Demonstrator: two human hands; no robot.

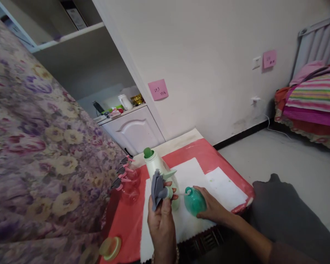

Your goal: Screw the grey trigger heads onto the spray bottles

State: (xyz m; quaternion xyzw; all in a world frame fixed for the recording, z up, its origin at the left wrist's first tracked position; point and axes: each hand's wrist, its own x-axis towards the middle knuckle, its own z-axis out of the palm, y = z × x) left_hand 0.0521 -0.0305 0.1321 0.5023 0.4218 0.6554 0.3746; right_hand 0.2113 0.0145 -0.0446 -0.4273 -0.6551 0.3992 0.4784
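Note:
My left hand (162,220) is closed round the collar of a grey and pale green spray trigger head (160,189). A thin whitish tube runs from the head to the mouth of a green bottle (194,201); whether its tip is inside I cannot tell. My right hand (210,205) grips that bottle, tilted, from the right. Behind the trigger head stands a large pale bottle (156,165) with a green spout and no lid on it. Near the table's front left corner lies a yellowish-green cap (110,248).
Several pink spray bottles (129,190) with dark triggers stand at the table's left edge, beside a floral curtain (55,154). White cloths (225,187) cover part of the red tabletop (132,227). A cabinet (137,128) and wall are behind; a bed (313,102) is far right.

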